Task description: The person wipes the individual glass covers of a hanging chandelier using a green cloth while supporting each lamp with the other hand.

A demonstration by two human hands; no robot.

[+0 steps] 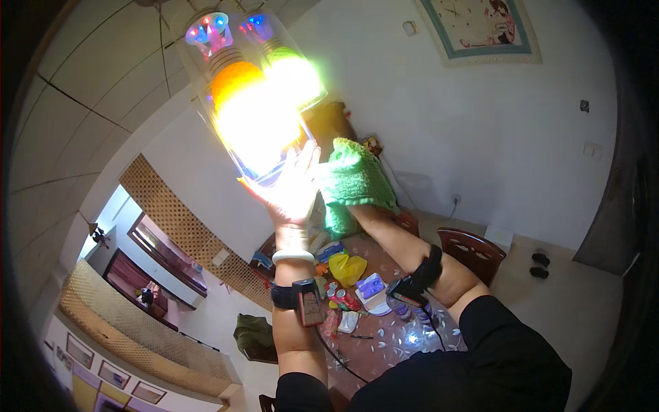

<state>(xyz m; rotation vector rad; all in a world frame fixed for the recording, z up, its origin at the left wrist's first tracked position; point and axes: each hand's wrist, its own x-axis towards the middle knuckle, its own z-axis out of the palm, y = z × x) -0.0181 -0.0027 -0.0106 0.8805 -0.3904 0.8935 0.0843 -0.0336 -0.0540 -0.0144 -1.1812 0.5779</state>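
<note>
Overhead hangs a glowing pendant lamp with a clear cylindrical shade, orange inside and very bright. My left hand reaches up and cups the bottom of this shade, thumb on one side and fingers on the other. Just behind it hangs a second lit lamp with a yellow-green glow. A green towel drapes over my right hand and hides its fingers; the hand holds the cloth up beside the first lamp. Glare washes out part of my left fingers. Both wrists carry strapped-on devices with cables.
Below stands a table bearing a yellow bag, a tissue box, red cans and plastic bottles. Wooden chairs surround it. On the wall hangs a framed clock picture.
</note>
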